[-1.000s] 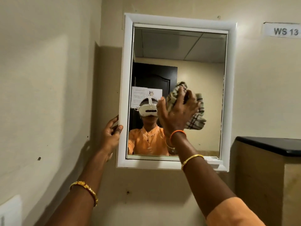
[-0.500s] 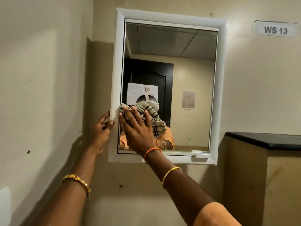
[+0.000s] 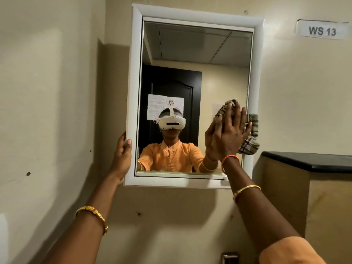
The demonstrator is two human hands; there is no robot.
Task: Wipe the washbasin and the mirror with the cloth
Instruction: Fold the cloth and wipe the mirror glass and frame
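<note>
A mirror (image 3: 194,54) in a white frame (image 3: 134,73) hangs on the beige wall ahead. My right hand (image 3: 231,136) presses a checked brown-and-grey cloth (image 3: 251,136) flat against the glass at its lower right, and the cloth overlaps the frame's right side. My left hand (image 3: 122,155) grips the frame's lower left edge, thumb on the front. The washbasin is out of view.
A dark countertop (image 3: 308,161) on a beige cabinet stands at the right, just below the mirror's level. A label reading WS 13 (image 3: 322,31) is stuck on the wall at the upper right. A side wall closes in on the left.
My right hand has swept the cloth across the glass from the lower left to the lower right edge. My left hand has kept its hold on the frame.
</note>
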